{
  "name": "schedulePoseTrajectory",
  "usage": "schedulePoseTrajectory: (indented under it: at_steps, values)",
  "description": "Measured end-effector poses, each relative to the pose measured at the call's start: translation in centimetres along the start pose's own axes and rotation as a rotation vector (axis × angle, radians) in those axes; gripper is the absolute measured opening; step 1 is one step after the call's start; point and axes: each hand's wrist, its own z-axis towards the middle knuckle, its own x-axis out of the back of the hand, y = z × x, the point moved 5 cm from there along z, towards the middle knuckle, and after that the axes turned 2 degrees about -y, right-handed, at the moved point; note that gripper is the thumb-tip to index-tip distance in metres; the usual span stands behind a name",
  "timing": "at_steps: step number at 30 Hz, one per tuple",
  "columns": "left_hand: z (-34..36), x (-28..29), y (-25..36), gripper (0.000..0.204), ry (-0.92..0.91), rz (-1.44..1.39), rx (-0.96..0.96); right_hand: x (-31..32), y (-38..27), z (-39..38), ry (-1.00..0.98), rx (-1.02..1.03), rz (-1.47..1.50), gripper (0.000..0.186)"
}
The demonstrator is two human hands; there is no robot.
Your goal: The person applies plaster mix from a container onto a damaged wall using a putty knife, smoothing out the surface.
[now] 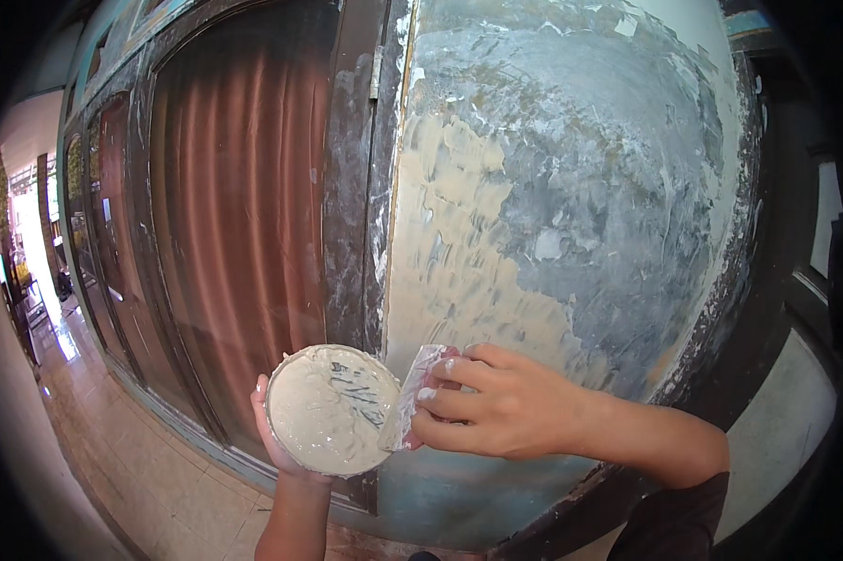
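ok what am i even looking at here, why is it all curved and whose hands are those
This is one picture from a small wide-angle camera worn on a person's head, looking down at their own hands. That lens bends straight edges, so the wall and door only look curved.

The left hand holds a round bowl of pale, creamy paste from underneath. The right hand grips a flat scraper, its blade resting at the bowl's rim.

Behind the hands is a worn grey-blue wall panel. Its left part is already covered with the same pale paste; the rest is bare and patchy. To the left stands a dark door frame with a reddish curtain behind glass, and a tiled floor below.
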Motion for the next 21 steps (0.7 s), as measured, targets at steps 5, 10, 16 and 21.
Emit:
schedulePoseTrajectory:
  at_steps: [5, 10, 16, 21]
  values:
    - [-0.3, 0.2, -0.3, 0.066, 0.025, 0.029, 0.003, 0.7, -1.2, -0.6, 0.110, -0.004, -0.035, 0.026]
    - [-0.5, 0.2, -0.8, 0.064, 0.022, -0.005, 0.034, 0.6, -1.6, -0.9, 0.152, -0.024, -0.059, 0.022]
    - [-0.8, -0.2, -1.4, 0.062, -0.018, -0.002, 0.035, 0.4, -1.8, -1.2, 0.158, -0.057, -0.084, 0.023]
    - [-0.8, -0.3, -1.6, 0.059, -0.062, -0.031, 0.047, 0.3, -1.8, -1.3, 0.162, -0.068, -0.108, 0.023]
